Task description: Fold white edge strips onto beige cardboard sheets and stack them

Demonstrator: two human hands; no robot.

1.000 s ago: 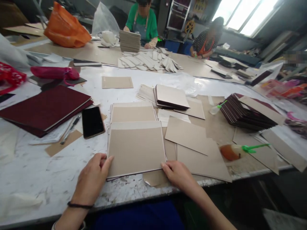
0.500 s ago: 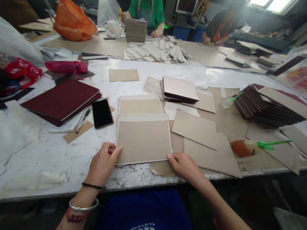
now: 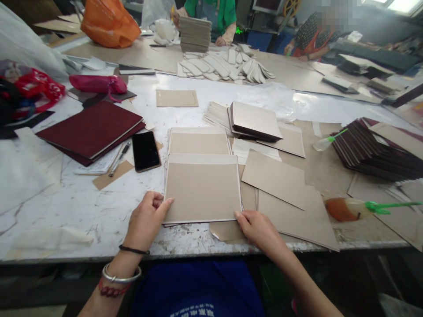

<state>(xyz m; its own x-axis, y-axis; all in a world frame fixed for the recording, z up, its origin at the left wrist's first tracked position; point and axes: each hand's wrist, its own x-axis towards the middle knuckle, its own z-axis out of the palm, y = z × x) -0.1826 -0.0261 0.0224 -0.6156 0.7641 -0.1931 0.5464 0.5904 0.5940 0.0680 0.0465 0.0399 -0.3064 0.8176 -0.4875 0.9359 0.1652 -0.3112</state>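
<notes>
A beige cardboard panel [image 3: 202, 191] with a pale border lies near the table's front edge, over a similar panel [image 3: 200, 141] behind it. My left hand [image 3: 148, 218] pinches its lower left side, thumb on top and the other fingers curled under or beside the edge. At its lower right corner, my right hand [image 3: 256, 226] grips with the thumb on top, its fingers partly hidden. Just right of the panel lie loose grey-beige boards [image 3: 277, 178].
To the left are a black phone [image 3: 146, 150], a pen [image 3: 120, 158] and maroon covers [image 3: 90, 130]. A stack of dark-edged boards [image 3: 376, 149] and a glue bottle [image 3: 345, 208] stand right. Two people work across the table, beside a pile of pale cut pieces [image 3: 224, 66].
The whole view has shifted a little, so things appear slightly to the right and higher. Both hands keep the same hold on the panel.
</notes>
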